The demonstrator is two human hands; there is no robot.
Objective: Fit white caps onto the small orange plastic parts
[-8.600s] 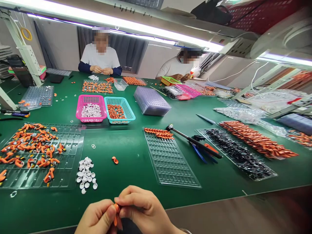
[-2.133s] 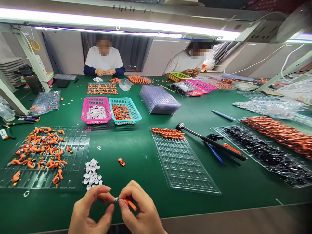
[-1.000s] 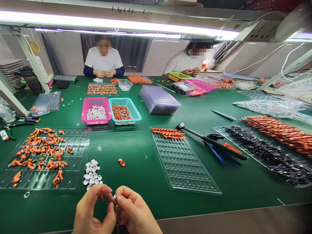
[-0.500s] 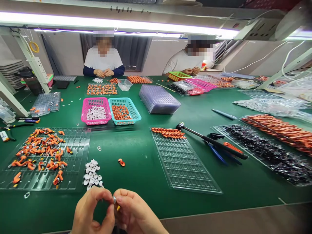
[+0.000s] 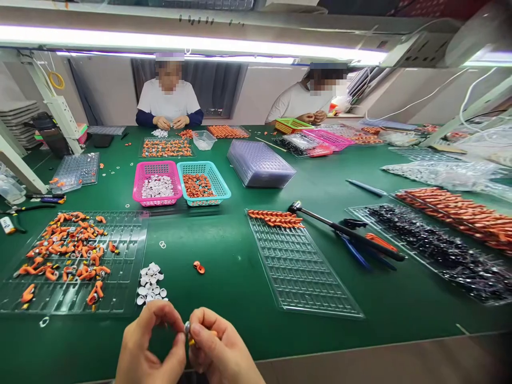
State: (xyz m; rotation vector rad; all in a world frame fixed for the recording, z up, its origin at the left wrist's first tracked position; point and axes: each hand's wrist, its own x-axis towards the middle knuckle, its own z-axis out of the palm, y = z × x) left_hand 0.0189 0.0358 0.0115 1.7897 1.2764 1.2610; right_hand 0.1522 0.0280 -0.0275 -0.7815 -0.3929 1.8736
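Observation:
Near the table's front edge my two hands meet at the fingertips. My right hand (image 5: 226,344) pinches a small orange part with a silver round face and a yellow tip (image 5: 191,340); most of it is hidden by the fingers. Thumb and forefinger of my left hand (image 5: 150,341) are pinched together against the silver face; what lies between them is too small to make out. Just beyond my left hand is a heap of small white caps (image 5: 152,282). Further up lies a single orange piece (image 5: 199,267). More orange parts with yellow tips (image 5: 76,245) cover a clear tray (image 5: 128,266) at left.
A pink basket (image 5: 138,186) of white caps and a blue basket (image 5: 224,186) of orange pieces stand mid-table. At right are a partly filled clear tray (image 5: 312,277), a hammer (image 5: 344,229), pliers (image 5: 356,250) and black parts (image 5: 440,256). Two people work across the table.
My right hand has shifted slightly left and turned a little, and the orange part has turned with it. My left fingertips have drawn closer together against the part.

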